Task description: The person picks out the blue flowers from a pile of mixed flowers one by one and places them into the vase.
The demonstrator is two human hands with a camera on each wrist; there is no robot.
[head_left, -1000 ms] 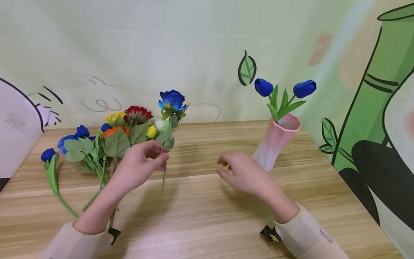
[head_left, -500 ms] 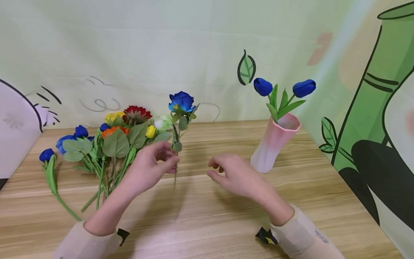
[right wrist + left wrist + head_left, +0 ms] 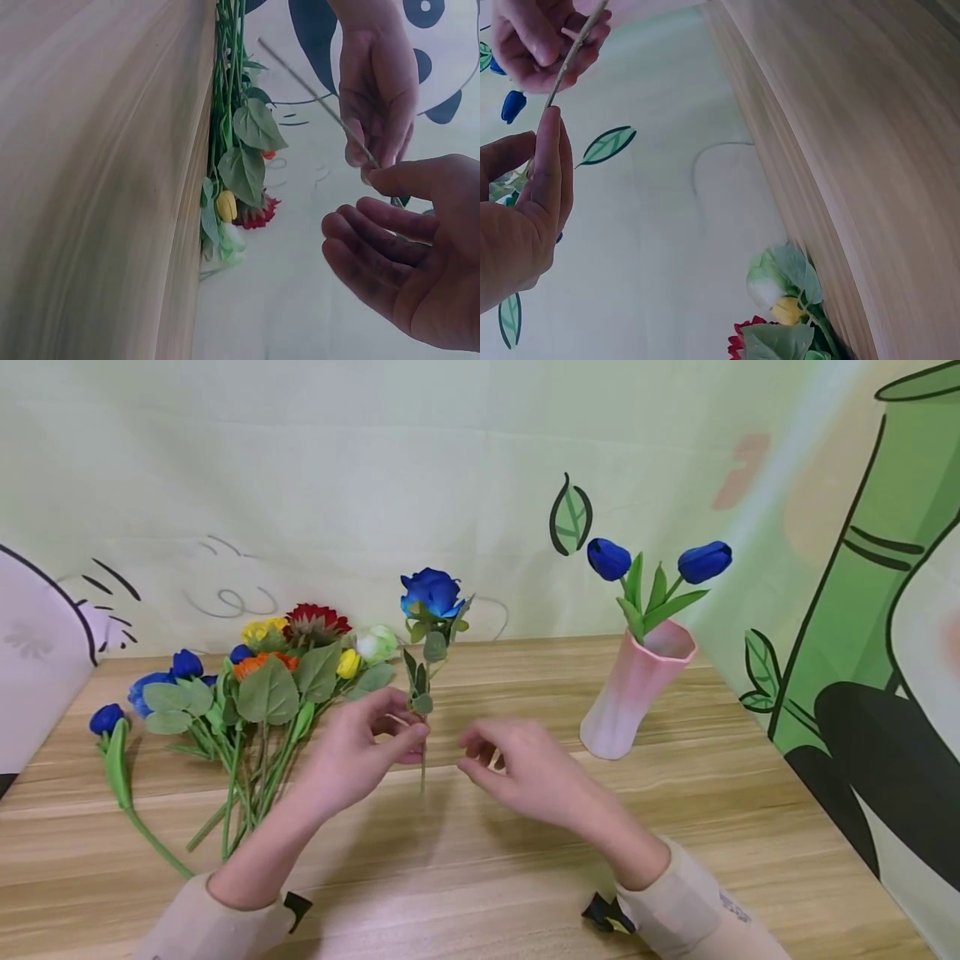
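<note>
My left hand (image 3: 360,756) pinches the thin stem of a blue rose (image 3: 431,593) between thumb and fingers. The rose stands upright over the table, its bloom on top and small green leaves just above the fingers. To its right, my right hand (image 3: 528,768) hovers with loosely bent fingers and nothing in its grasp. A gap parts it from the stem in the head view. In the right wrist view the bare stem (image 3: 300,81) slants down past the thumb of the right hand (image 3: 427,259). A pink and white vase (image 3: 626,693) with two blue tulips (image 3: 705,562) stands beyond the right hand.
A pile of artificial flowers lies on the left of the table, with a red bloom (image 3: 317,622), an orange one and broad leaves (image 3: 268,691). A single blue tulip (image 3: 107,718) lies apart at far left. A printed cloth backdrop (image 3: 480,485) rises behind the wooden table (image 3: 465,893).
My left hand has carried the blue rose to the right, away from the pile. My right hand has moved left toward it, away from the vase.
</note>
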